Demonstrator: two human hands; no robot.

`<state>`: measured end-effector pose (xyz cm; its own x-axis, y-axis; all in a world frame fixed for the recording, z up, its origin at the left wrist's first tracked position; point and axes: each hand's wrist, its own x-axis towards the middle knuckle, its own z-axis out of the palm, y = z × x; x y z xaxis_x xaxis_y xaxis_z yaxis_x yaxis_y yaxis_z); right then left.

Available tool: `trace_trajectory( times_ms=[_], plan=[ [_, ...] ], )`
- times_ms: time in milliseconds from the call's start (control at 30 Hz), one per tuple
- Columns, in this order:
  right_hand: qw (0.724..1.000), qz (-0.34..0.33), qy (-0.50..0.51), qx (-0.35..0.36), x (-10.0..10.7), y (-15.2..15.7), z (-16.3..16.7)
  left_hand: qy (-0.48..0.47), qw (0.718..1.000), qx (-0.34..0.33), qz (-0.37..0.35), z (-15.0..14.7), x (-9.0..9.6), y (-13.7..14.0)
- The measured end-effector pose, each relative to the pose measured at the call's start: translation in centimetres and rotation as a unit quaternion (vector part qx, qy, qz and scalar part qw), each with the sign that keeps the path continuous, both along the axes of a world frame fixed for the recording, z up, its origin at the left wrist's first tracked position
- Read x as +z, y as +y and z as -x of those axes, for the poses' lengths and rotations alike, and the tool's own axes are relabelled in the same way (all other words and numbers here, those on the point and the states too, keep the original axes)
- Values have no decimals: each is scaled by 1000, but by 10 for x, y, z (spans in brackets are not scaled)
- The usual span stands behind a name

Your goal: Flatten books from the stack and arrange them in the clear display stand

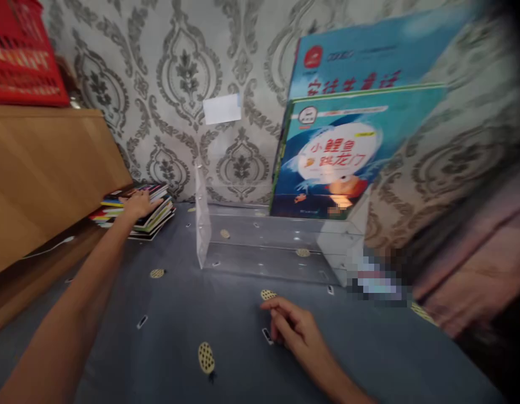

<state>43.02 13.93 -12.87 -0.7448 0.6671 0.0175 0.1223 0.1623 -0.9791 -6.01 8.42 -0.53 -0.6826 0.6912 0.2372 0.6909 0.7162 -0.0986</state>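
At the far left my left hand reaches out and lies on top of a stack of books, its fingers stretched over the upper covers. My right hand hovers over or rests on the patterned cloth in front of a clear acrylic rack; its index finger points forward, the others are loosely bent, and it holds nothing. Two picture books lean upright in the right part of the rack: a teal one in front and a taller blue one behind it.
A wooden cabinet stands at the left with a red plastic basket on it. Behind is a patterned wall with a white paper label. A pinkish curtain-like cloth hangs at the right. A blurred-out object lies beside the rack.
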Motion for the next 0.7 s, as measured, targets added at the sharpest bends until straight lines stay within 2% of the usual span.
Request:
trace_trajectory(
  times_ms=[33, 233, 500, 700],
  plan=[
    [1000, -1, -3, 4, 0, 1, 0, 5, 1000, 22, -10, -5, 0, -3],
    [1000, -4, -4, 15, -1, 1, 1, 26, 1000, 17, 3, -24, 6, -24],
    [1000, -14, 13, 18, -2, 3, 1, 13, 999, -30, 39, -14, 19, -42],
    [999, -15, 21, 22, -2, 2, 2, 31, 999, -15, 28, -11, 19, -41]
  ],
)
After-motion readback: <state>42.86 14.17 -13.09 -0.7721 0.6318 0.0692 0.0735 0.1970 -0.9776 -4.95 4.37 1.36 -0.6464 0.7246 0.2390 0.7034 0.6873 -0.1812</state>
